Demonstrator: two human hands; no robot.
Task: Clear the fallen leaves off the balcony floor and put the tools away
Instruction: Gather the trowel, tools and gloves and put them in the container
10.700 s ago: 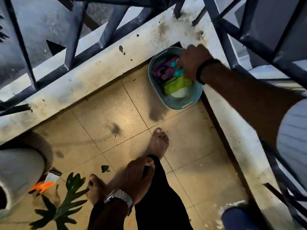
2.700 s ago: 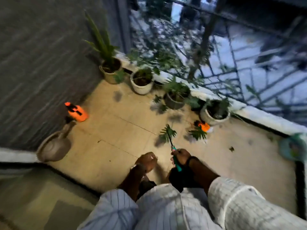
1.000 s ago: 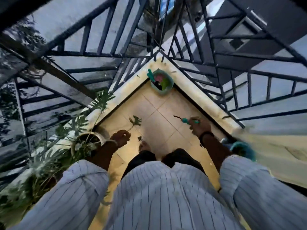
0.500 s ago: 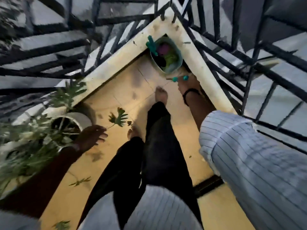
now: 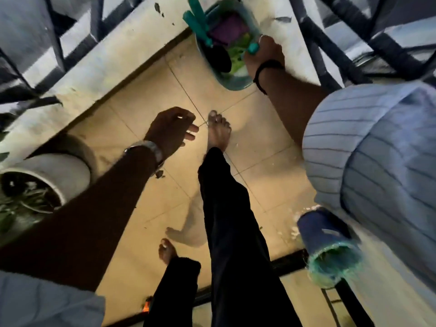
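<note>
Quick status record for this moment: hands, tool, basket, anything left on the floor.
right hand: over the basket rim, gripping a teal-handled tool
left hand: above the tiles, fingers relaxed, holding nothing
basket: teal, in the railing corner; holds a trowel, teal handles, purple and green items
leaf scrap: dark bit on the tiles by the left wrist
pot: white, at left against the ledge
blue tub: at right, tilted in view
tool put away: not yet released

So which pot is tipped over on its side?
The blue pot by the right sleeve lies tipped, its mouth facing sideways. The white pot on the left stands upright.
</note>
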